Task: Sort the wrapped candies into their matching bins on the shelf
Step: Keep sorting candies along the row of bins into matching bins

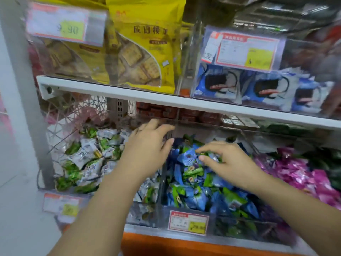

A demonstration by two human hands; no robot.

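Three clear bins sit side by side on the lower shelf. The left bin (145,215) holds white-and-green wrapped candies (86,156). The middle bin (212,218) is filled with blue candies (188,159) mixed with green ones (193,171). The right bin holds pink candies (299,170). My left hand (147,146) hovers over the divider between the left and middle bins, fingers spread and holding nothing. My right hand (223,159) reaches into the middle bin and pinches a green-wrapped candy (212,156) between thumb and fingertips.
Above, a white shelf edge (166,100) carries yellow cracker bags (144,43) and blue cookie packs (221,84) behind clear fronts with price tags. A price label (188,222) sits on the middle bin's front. A white post (20,89) borders the left side.
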